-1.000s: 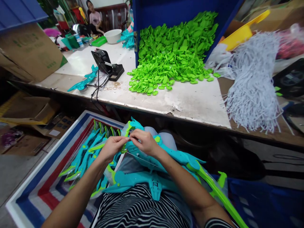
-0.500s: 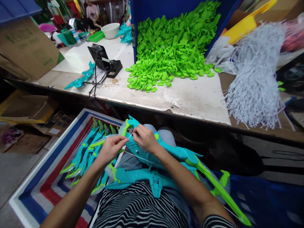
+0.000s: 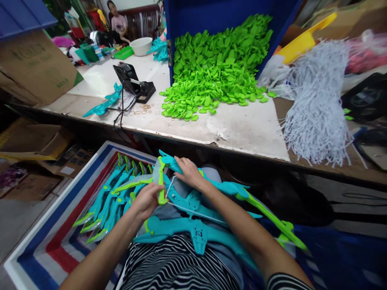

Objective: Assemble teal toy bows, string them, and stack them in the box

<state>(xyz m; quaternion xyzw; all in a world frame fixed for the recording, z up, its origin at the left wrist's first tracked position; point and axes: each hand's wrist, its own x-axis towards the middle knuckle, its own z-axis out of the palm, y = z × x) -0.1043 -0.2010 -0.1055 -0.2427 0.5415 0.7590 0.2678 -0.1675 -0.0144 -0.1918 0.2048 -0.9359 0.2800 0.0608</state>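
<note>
A teal toy bow with lime-green tip pieces lies across my lap. My left hand (image 3: 147, 202) is closed around its lime-green end piece (image 3: 161, 183), fingertips on the lower part. My right hand (image 3: 189, 174) lies over the bow's teal limb (image 3: 225, 186), with its fingers bent round it; the grip's underside is hidden. A white string (image 3: 193, 211) runs from near the green end piece across the bow to the right. Another teal toy bow (image 3: 175, 226) rests nearer my body, against the striped shirt.
Left of my lap, a white-rimmed tray (image 3: 60, 189) with a striped lining holds several teal-and-green bows (image 3: 111, 193). On the workbench (image 3: 242, 125) are a heap of green plastic pieces (image 3: 208, 80), a soldering iron stand (image 3: 145, 92) and a bundle of white strings (image 3: 317, 104). A person (image 3: 118, 24) sits behind.
My hands have moved apart from pinching the string end together. The left now grips the green end piece, which has swung down; the right has moved onto the teal limb.
</note>
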